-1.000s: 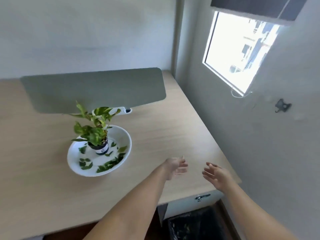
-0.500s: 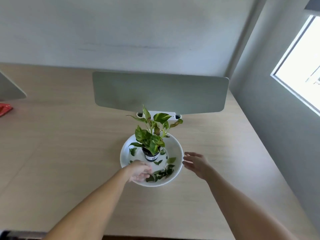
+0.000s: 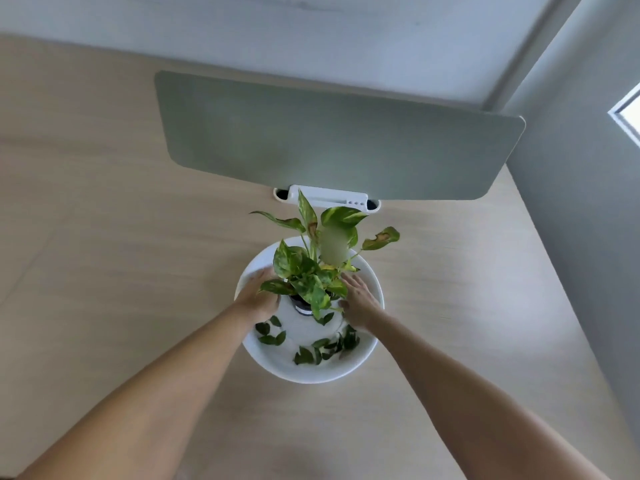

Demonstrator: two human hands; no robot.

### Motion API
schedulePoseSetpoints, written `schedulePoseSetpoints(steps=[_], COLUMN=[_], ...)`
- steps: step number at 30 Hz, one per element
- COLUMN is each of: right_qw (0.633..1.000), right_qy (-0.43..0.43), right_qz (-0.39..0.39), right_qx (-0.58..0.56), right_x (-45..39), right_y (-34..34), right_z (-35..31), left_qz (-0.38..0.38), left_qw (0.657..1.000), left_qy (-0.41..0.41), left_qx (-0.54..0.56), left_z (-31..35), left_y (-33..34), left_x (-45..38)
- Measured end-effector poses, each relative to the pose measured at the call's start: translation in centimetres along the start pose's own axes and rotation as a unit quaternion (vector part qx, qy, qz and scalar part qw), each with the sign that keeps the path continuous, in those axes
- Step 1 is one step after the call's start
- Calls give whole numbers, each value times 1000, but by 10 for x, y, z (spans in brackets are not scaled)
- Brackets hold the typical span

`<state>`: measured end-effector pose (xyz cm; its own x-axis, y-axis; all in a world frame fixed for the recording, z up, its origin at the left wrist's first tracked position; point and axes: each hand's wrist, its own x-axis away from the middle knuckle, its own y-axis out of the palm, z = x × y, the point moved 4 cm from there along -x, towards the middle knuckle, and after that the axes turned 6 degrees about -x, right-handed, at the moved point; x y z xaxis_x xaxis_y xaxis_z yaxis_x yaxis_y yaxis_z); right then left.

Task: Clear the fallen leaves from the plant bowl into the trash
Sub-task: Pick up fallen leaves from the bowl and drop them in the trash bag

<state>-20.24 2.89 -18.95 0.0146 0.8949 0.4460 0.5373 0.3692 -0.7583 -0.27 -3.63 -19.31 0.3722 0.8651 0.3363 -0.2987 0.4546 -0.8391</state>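
Head view, bench: a pale wood bench [image 3: 104,271] fills the frame, with a grey-green divider panel [image 3: 332,140] standing at its far edge.
Head view, bowl: a white plant bowl [image 3: 277,367] sits on the bench just in front of the panel.
Head view, plant: a small potted plant [image 3: 308,271] stands upright in the middle of the bowl, its dark pot partly hidden by foliage.
Head view, fallen leaves: loose dark leaves [image 3: 325,348] lie scattered on the near half of the bowl's floor.
Head view, left hand: the left hand [image 3: 258,296] reaches into the bowl left of the pot; leaves hide its fingers, so whether it grips anything cannot be told.
Head view, right hand: the right hand [image 3: 358,299] is right of the pot, fingers spread and flat, holding nothing.
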Motion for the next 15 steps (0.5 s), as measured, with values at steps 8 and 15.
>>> schedulePoseSetpoints(steps=[8, 15], right_qw=[988, 987], right_qy=[-144, -149], right_qz=[-20, 64], right_qx=[46, 7], right_x=[38, 61], right_y=[24, 23], right_z=[-2, 8], left_qz=[-52, -56], left_qw=[983, 981], left_qy=[-12, -18], left_qx=[-177, -182], left_z=[0, 25], left_y=[31, 40], left_x=[31, 77])
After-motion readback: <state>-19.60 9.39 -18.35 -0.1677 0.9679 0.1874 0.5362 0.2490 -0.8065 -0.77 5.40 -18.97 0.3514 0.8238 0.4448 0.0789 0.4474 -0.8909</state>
